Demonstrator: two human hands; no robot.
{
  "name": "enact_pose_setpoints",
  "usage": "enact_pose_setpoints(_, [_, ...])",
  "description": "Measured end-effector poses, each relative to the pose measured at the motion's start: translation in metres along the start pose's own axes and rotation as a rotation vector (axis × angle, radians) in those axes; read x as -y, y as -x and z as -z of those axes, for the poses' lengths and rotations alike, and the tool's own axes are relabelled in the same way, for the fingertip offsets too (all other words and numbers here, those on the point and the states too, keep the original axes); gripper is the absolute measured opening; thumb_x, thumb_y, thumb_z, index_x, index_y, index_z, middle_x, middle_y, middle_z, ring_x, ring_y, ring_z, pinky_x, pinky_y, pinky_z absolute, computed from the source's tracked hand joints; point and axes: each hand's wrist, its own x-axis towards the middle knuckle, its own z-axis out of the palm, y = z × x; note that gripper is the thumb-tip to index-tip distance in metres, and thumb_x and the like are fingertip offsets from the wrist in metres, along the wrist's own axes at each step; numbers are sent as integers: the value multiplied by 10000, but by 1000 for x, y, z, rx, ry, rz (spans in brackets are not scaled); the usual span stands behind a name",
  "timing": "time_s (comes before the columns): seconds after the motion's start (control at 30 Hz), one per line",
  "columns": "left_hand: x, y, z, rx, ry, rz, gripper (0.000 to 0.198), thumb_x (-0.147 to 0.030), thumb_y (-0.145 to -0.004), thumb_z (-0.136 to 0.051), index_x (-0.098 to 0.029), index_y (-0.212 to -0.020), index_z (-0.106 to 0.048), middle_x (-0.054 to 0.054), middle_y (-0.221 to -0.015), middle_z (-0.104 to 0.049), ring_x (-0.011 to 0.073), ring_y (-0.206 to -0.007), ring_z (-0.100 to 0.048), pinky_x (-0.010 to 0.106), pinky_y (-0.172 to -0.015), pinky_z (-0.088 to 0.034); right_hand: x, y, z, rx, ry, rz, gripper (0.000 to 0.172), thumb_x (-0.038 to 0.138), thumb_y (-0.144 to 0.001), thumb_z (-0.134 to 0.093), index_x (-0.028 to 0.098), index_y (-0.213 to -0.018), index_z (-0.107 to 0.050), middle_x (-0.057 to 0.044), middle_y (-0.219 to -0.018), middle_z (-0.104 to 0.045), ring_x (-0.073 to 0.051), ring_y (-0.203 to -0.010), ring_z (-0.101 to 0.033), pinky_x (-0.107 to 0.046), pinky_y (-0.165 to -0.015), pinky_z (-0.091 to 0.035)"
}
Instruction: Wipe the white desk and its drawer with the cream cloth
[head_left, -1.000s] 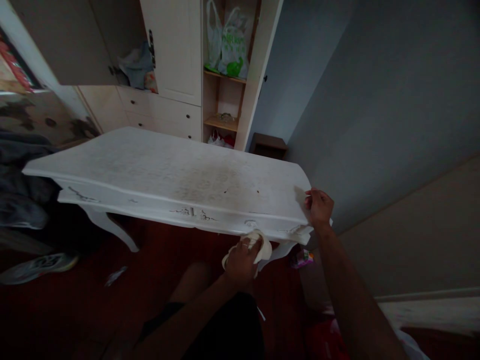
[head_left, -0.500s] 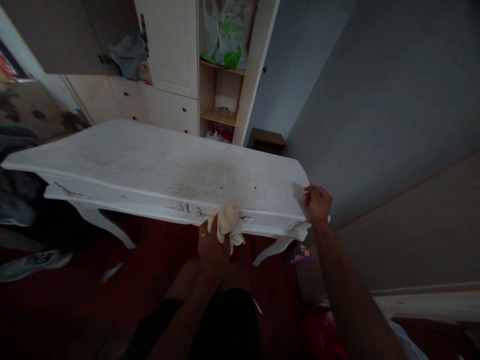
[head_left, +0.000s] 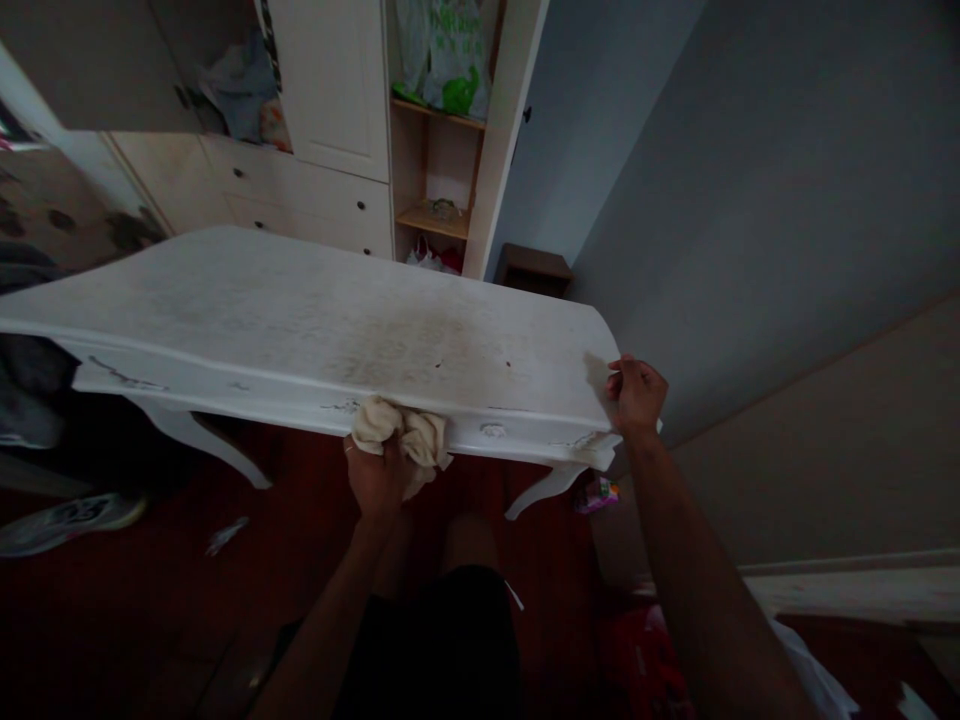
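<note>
A crumpled cream cloth (head_left: pixel 424 440) is gripped in my left hand (head_left: pixel 375 480), which wears a ring. The cloth is pressed to the front face of a white desk (head_left: pixel 300 290) with carved drawer trim, hiding part of the carving. Grey-brown smudges and two small dark spots mark the desk's top. At the right end of the desk, my right hand (head_left: pixel 637 393) hovers or rests by the corner with its fingers curled in and nothing visible in them. Whether its wrist touches the edge I cannot tell.
Behind the desk stands a white cabinet (head_left: pixel 337 110) with open doors and plastic bags (head_left: pixel 454 60) on a shelf. A small brown box-like piece (head_left: pixel 536 268) is by the grey wall. Below are a shoe (head_left: pixel 75 520), a colourful packet (head_left: pixel 598 495) and a red bag (head_left: pixel 645 665).
My left hand and the cloth have slid left along the desk's front, uncovering a carved ornament to the right. My right hand stays at the corner; the view has shifted slightly.
</note>
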Motion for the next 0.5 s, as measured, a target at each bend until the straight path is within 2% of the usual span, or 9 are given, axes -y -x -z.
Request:
enact_pose_setpoints(0.1, [-12, -2, -1, 80, -155, 19, 378, -362, -895, -505, -139, -1191, -579, 202, -1186, -577, 339, -1053, -620, 455, -861, -511, -1, 0, 0, -1, 13, 9, 268, 394, -779, -618, 177, -622, -627, 57, -411, -516, -59, -354, -405, -193, -380, -300])
enact_pose_setpoints(0.2, [-19, -5, 1, 126, -226, 18, 386, -349, -899, -508, -131, -1210, -574, 214, -1188, -578, 346, -1038, -628, 448, -832, -516, 0, -1, 0, -1, 29, -2, 282, 405, -781, -618, 177, -615, -626, 56, -400, -511, -63, -344, -402, -195, -372, -296])
enact_pose_setpoints(0.37, [-12, -7, 3, 130, -149, -6, 378, -334, -892, -512, -157, -1222, -563, 194, -1203, -575, 325, -1049, -628, 432, -849, -517, 0, -2, 0, 6, 30, 0, 294, 427, -773, -627, 184, -607, -621, 60, -395, -506, -62, -343, -404, -192, -371, -300])
enact_pose_setpoints(0.43, [-7, 2, 2, 136, -100, -2, 386, -363, -889, -511, -155, -1211, -558, 191, -1199, -572, 324, -1043, -632, 438, -854, -520, -1, -2, 0, 3, 31, -9, 289, 425, -767, -628, 184, -607, -621, 60, -398, -509, -61, -345, -406, -189, -372, -303])
enact_pose_setpoints(0.5, [-3, 21, -1, 161, -21, -1, 400, -407, -878, -526, -162, -1195, -546, 173, -1164, -587, 313, -1022, -642, 433, -846, -531, 0, -1, 0, 6, 36, -16, 289, 425, -765, -627, 181, -610, -623, 59, -402, -512, -61, -346, -406, -188, -372, -303])
